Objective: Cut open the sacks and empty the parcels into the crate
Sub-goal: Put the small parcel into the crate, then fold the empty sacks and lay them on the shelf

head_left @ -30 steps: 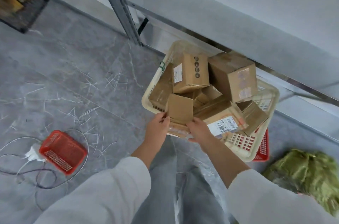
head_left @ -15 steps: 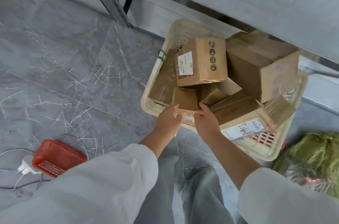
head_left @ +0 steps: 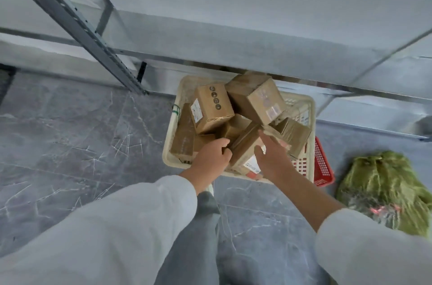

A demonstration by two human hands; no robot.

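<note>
Grey marble-patterned floor tiles (head_left: 70,144) spread beneath a grey metal shelving rack (head_left: 77,20) whose lowest shelf overhangs a cream plastic crate (head_left: 168,144). That crate stands on the floor, heaped with brown cardboard parcels (head_left: 254,98) piled above its rim; one upright box with a white label (head_left: 211,108) leans beside a larger taped box at the back. A red plastic basket (head_left: 323,168) pokes out from under the crate's right side, touching it. Further right, well apart, a crumpled green woven sack (head_left: 385,189) lies on the floor.

Both arms in white sleeves reach over the crate's near edge. The left hand (head_left: 211,156) has its fingers curled around the near end of a long box (head_left: 243,144) lying in the middle of the heap. The right hand (head_left: 272,156) lies flatter, fingers stretched forward and slightly apart against that same box and the taped parcel (head_left: 294,135) next to it; whether it truly grips either I cannot tell.
</note>
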